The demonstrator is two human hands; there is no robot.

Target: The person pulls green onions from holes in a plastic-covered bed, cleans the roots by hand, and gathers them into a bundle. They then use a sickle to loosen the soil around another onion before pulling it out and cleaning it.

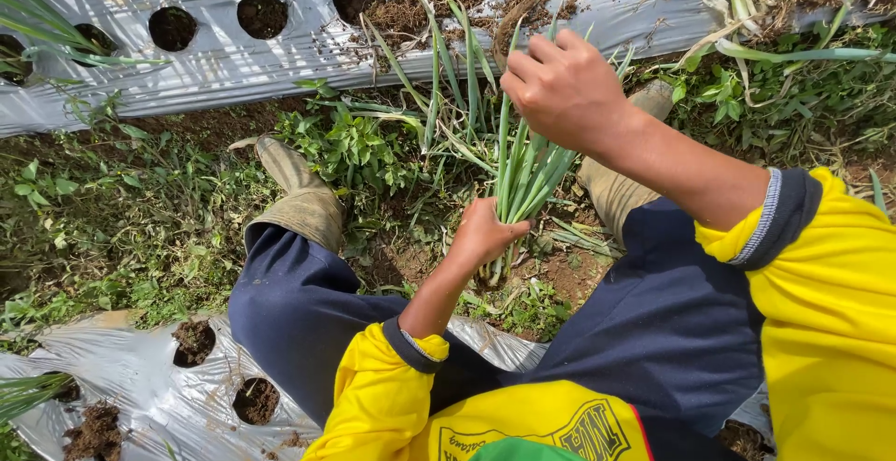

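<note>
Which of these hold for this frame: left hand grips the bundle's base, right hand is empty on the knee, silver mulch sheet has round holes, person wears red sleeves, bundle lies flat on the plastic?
1. The left hand grips the lower end of the bundle of long green onion stalks. True.
2. The right hand rests empty on a knee. False: it is closed around the upper leaves of the bundle.
3. The silver plastic mulch sheet has round planting holes showing dark soil. True.
4. The person wears red sleeves. False: the sleeves are yellow with dark blue cuffs.
5. The bundle lies flat on the plastic. False: it is held roughly upright over the weedy soil furrow between the olive rubber boots.
</note>
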